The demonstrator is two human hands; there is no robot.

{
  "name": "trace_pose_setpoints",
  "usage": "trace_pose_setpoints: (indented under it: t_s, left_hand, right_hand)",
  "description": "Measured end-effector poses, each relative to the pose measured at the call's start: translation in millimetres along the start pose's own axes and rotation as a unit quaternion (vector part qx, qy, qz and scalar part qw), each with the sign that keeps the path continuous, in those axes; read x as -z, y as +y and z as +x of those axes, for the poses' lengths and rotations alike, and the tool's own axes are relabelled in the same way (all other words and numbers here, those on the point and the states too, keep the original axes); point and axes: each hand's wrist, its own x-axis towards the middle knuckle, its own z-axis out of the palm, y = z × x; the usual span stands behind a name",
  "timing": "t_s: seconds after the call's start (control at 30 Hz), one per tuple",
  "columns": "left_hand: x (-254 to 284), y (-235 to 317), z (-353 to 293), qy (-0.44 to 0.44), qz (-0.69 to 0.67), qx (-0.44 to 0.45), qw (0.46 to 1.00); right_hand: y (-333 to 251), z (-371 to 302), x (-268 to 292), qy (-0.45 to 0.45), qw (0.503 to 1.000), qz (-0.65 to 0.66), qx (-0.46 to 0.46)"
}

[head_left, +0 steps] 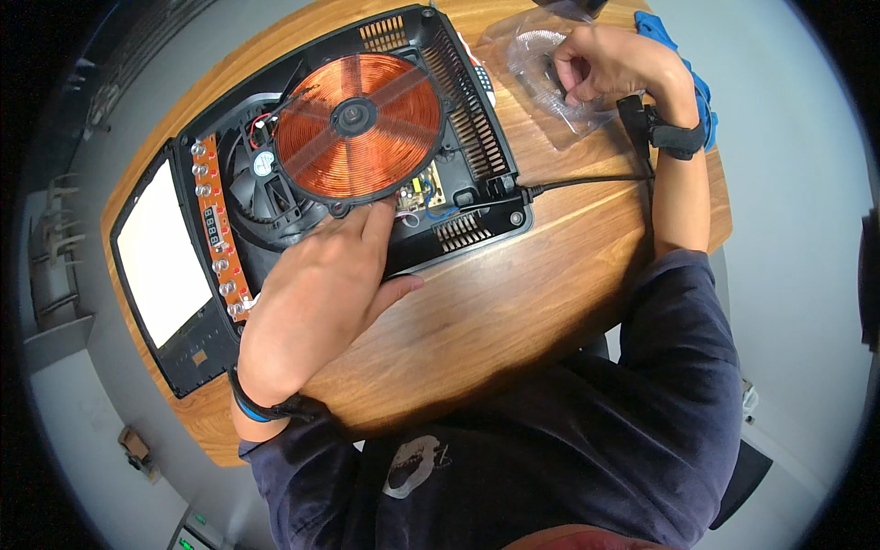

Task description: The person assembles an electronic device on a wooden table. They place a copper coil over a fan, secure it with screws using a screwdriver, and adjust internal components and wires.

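An opened induction cooker (495, 215) lies on the table in front of me, its round copper coil (316, 137) showing at the top. My left hand (316, 293) reaches over the near side of the casing. Its fingers are stretched to the coil's near rim, where the tips are partly hidden, and the thumb stands apart. At the far right, my right hand (600, 69) is over a clear plastic tray (541, 55). Its thumb and fingers are pinched together; whatever they hold, if anything, is too small to make out.
Left of the coil are a black fan (243, 192) and an orange button board (203, 188). A black panel with a white face (160, 257) lies at the left. A black power cord (587, 183) runs right from the casing. Blue cloth (655, 32) lies beyond my right wrist.
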Motion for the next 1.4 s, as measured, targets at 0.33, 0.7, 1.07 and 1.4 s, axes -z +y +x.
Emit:
trace_pose_setpoints:
  t_s: [0.33, 0.7, 1.07, 1.4]
  left_hand:
    - [1.7, -0.5, 1.4, 0.021, 0.003, -0.023, 1.0]
    - [0.9, 1.4, 1.5, 0.034, 0.003, -0.026, 0.999]
    - [1.5, 0.1, 2.8, 0.029, 0.0, -0.032, 0.999]
    - [0.8, -0.4, 2.8, -0.004, -0.013, 0.003, 1.0]
  right_hand:
    - [-4.2, 10.5, -8.6, -0.045, 0.998, -0.018, -0.027]
    - [4.4, -1.2, 3.1, -0.051, 0.998, -0.02, -0.034]
    - [2.9, -3.6, 0.8, -0.033, 0.999, -0.01, 0.007]
    - [11.8, 1.8, -15.6, -0.025, 0.999, 0.002, -0.031]
